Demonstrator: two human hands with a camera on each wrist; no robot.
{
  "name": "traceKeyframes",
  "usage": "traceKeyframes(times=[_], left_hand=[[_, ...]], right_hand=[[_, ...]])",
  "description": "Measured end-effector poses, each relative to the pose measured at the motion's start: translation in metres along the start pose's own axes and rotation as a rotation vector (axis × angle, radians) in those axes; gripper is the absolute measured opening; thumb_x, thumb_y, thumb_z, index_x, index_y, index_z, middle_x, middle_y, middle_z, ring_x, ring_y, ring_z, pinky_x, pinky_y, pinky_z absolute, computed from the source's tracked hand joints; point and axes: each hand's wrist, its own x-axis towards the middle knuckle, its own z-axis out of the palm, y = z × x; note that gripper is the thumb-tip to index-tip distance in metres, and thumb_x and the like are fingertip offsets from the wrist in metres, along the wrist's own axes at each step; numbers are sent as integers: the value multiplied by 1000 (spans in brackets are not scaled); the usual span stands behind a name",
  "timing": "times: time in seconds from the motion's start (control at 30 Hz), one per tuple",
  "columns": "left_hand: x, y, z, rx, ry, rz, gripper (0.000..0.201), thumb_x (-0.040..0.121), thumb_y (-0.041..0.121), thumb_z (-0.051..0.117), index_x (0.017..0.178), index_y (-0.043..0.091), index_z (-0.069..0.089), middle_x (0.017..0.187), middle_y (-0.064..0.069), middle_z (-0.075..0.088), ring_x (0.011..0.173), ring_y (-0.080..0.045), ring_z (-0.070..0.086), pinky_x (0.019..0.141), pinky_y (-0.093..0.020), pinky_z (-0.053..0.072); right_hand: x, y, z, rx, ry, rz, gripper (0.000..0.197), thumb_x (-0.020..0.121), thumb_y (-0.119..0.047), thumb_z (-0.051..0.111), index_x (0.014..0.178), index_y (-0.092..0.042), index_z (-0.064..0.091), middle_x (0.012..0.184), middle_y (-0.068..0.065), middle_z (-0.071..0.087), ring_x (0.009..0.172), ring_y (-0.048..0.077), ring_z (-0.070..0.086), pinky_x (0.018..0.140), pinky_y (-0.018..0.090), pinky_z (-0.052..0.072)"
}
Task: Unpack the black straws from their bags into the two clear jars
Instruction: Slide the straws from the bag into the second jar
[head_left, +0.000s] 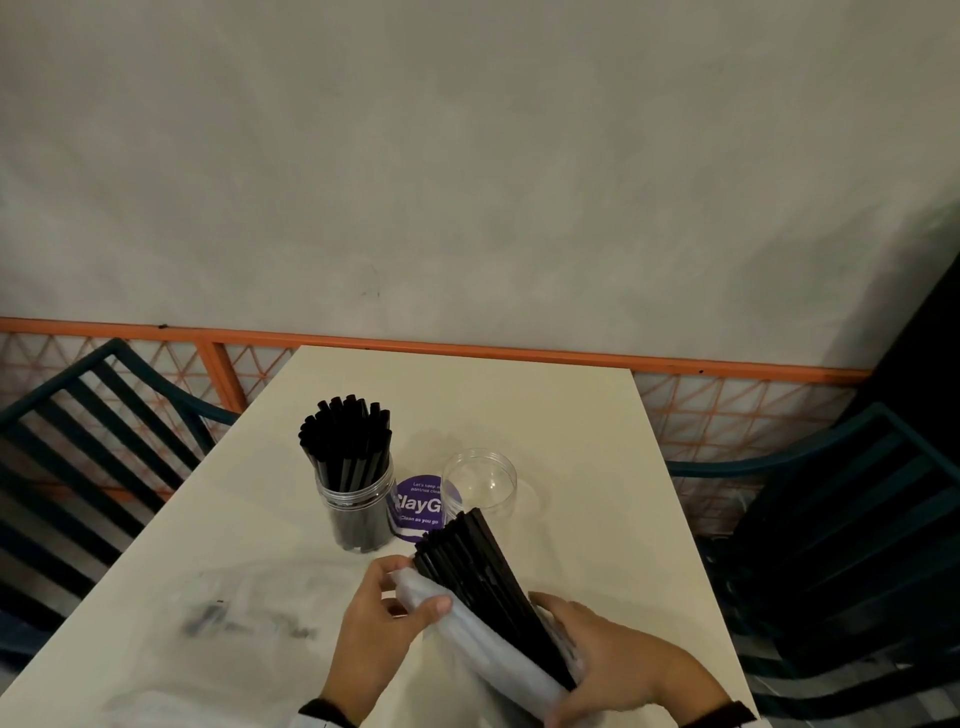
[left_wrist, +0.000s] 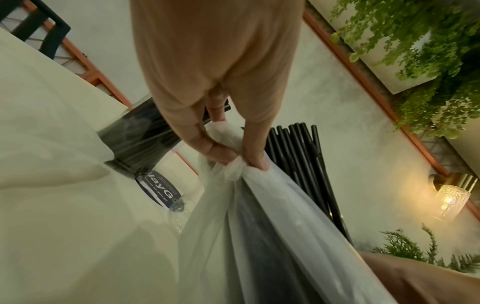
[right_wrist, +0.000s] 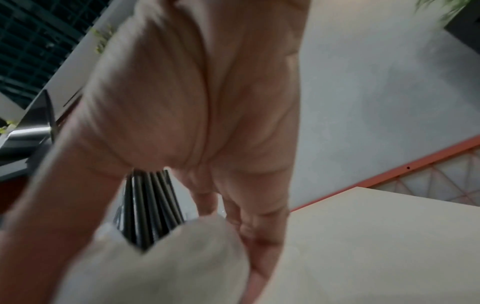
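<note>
A clear jar (head_left: 358, 512) packed with upright black straws (head_left: 345, 441) stands mid-table; an empty clear jar (head_left: 480, 483) stands to its right. Near the front edge both hands hold a translucent plastic bag (head_left: 483, 642) with a bundle of black straws (head_left: 472, 566) sticking out of its open end toward the empty jar. My left hand (head_left: 392, 608) pinches the bag's rim (left_wrist: 233, 170) between thumb and fingers. My right hand (head_left: 602, 654) wraps round the bag's lower part and the straws (right_wrist: 148, 205) inside.
A purple round sticker (head_left: 418, 506) lies between the jars. An empty crumpled clear bag (head_left: 234, 613) lies on the white table (head_left: 571, 415) at left. Dark slatted chairs (head_left: 78, 441) flank the table, and an orange rail (head_left: 467, 351) runs behind.
</note>
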Motion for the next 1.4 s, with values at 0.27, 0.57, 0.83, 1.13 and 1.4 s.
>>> traceKeyframes(times=[0.27, 0.57, 0.83, 1.13, 1.4], left_hand=[[-3, 5, 2, 86, 49, 118, 46, 67, 17, 80, 100, 19, 48, 89, 1, 59, 70, -18, 59, 56, -19, 46], [-15, 19, 18, 80, 96, 238, 41, 66, 9, 79, 78, 22, 43, 72, -8, 53, 60, -19, 50, 49, -13, 42], [-23, 28, 25, 21, 65, 232, 36, 64, 16, 82, 80, 15, 50, 79, -4, 61, 71, -18, 61, 59, -13, 47], [-33, 31, 18, 65, -118, 363, 26, 69, 11, 78, 78, 34, 71, 75, 7, 69, 58, -5, 57, 57, -14, 45], [-29, 26, 25, 209, -151, 526, 38, 69, 9, 77, 69, 45, 63, 67, 23, 57, 59, -2, 52, 54, -9, 39]], right_hand=[[0, 9, 10, 103, 492, 83, 38, 82, -30, 66, 119, -24, 59, 109, -4, 63, 95, 7, 55, 81, 15, 42], [19, -7, 33, 433, 845, 169, 19, 74, 0, 59, 70, -13, 46, 63, 4, 51, 53, 14, 43, 45, 16, 36], [19, -15, 45, 607, 660, -63, 48, 62, -27, 82, 97, -24, 50, 100, -1, 61, 86, 7, 61, 73, 25, 52], [27, 4, 42, 697, 857, -42, 15, 77, -3, 67, 82, -16, 62, 80, 13, 67, 68, 17, 58, 60, 20, 48], [18, 3, 42, 811, 525, -175, 47, 65, -21, 81, 108, -20, 60, 102, -1, 72, 96, 11, 66, 86, 27, 54]])
